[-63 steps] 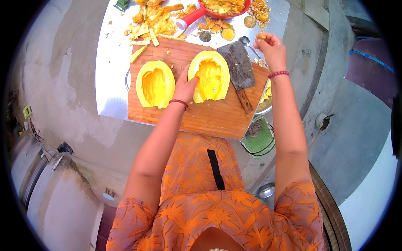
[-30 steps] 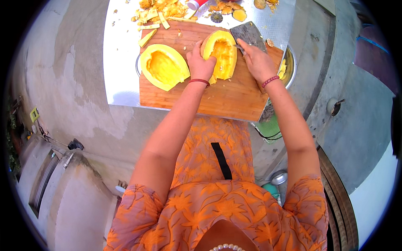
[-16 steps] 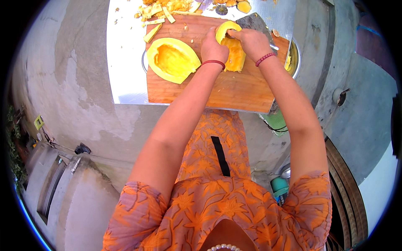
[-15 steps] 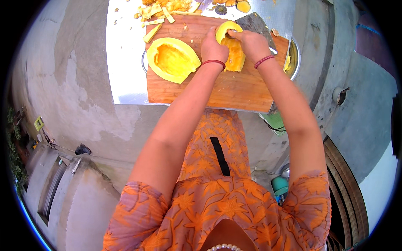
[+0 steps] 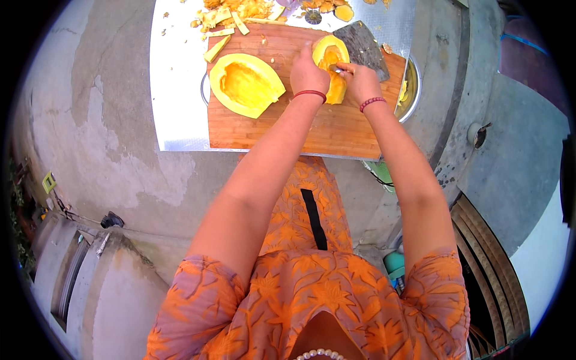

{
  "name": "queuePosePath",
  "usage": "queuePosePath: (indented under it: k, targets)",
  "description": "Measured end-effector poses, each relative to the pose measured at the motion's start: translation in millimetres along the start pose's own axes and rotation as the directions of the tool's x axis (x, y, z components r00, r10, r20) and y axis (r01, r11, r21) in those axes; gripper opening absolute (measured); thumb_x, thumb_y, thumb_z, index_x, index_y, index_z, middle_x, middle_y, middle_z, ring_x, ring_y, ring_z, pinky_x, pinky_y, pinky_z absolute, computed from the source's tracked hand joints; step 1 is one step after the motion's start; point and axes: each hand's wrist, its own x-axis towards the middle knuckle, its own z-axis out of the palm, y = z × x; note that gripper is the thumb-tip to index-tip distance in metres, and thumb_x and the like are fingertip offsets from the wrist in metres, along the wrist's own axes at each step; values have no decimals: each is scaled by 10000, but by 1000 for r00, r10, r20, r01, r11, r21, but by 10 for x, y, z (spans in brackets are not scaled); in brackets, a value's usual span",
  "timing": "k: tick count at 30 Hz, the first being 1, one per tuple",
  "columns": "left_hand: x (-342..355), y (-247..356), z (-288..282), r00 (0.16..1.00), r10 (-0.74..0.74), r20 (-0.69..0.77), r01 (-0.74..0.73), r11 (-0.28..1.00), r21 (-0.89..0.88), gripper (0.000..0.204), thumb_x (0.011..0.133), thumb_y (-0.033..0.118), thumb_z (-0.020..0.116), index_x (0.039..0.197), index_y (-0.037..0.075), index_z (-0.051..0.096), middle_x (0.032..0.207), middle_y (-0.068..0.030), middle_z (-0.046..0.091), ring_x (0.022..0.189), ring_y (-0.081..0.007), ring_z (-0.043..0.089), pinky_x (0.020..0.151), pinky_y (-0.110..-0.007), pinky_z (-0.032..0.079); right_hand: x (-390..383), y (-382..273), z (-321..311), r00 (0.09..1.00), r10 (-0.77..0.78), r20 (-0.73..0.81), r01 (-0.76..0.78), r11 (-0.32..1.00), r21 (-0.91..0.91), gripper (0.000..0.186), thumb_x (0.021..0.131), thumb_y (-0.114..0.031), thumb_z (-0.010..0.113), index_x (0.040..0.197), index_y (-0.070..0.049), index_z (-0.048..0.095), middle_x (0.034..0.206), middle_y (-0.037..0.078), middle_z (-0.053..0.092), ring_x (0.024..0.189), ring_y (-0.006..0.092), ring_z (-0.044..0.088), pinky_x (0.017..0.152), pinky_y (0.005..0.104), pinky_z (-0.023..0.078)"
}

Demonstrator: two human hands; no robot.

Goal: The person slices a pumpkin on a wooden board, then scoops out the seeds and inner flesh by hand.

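Observation:
My left hand (image 5: 308, 73) is closed on the left side of a hollowed pumpkin piece (image 5: 332, 45), steadying it on the wooden cutting board (image 5: 342, 129). Inside its orange cavity is the end of a small metal spoon (image 5: 336, 69), pinched by the fingers of my right hand (image 5: 362, 84). Most of the spoon is hidden by those fingers. Another hollowed pumpkin piece (image 5: 255, 99) lies cavity up on the left part of the board, apart from both hands. A broad dark cleaver blade (image 5: 365, 51) rests at the board's upper right, just beyond my right hand.
Peel strips (image 5: 217, 48) and a heap of orange pulp (image 5: 252, 8) lie at the far left of the silver-covered table (image 5: 180, 108). Pumpkin scraps (image 5: 344, 13) sit at the far edge. A metal bowl (image 5: 414, 90) with yellow pieces shows past the board's right side.
My right hand has drawn back toward me from the far end of the pumpkin piece to its middle, bringing the spoon along. My left hand keeps its hold.

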Motion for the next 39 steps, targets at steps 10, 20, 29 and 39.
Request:
queuePosePath:
  k: [10, 20, 29, 39]
  targets:
    - [-28, 1, 54, 998, 59, -29, -58, 998, 39, 610, 792, -31, 621, 1386, 64, 518, 1217, -246, 637, 1138, -415, 603, 955, -460, 498, -29, -47, -16, 990, 130, -52, -126, 990, 59, 219, 924, -225, 661, 1115, -187, 760, 1023, 196, 707, 942, 360, 689, 853, 430, 546]
    - [-114, -55, 160, 978, 162, -129, -156, 986, 58, 631, 784, -33, 623, 1394, 85, 513, 1152, -257, 640, 1061, -429, 617, 915, -479, 506, -116, -118, 80, 980, 80, -181, -75, 997, 37, 217, 907, -203, 686, 1108, -168, 758, 978, 202, 709, 912, 396, 682, 822, 457, 550]
    - [-156, -100, 213, 981, 148, -127, -143, 988, 52, 674, 766, -19, 689, 1407, 80, 504, 1229, -237, 585, 1122, -427, 570, 951, -461, 481, -190, -225, 138, 960, 181, -212, -149, 976, 160, 223, 904, -195, 679, 1087, -91, 750, 1005, 219, 707, 933, 369, 693, 837, 441, 546]
    - [-276, -167, 243, 979, 180, -95, -177, 984, 35, 638, 775, -45, 652, 1388, 76, 524, 1225, -215, 588, 1106, -411, 587, 923, -448, 502, -209, -121, 60, 951, 186, -248, -154, 978, 143, 229, 876, -212, 711, 1057, -77, 750, 964, 226, 709, 909, 376, 695, 815, 452, 544]
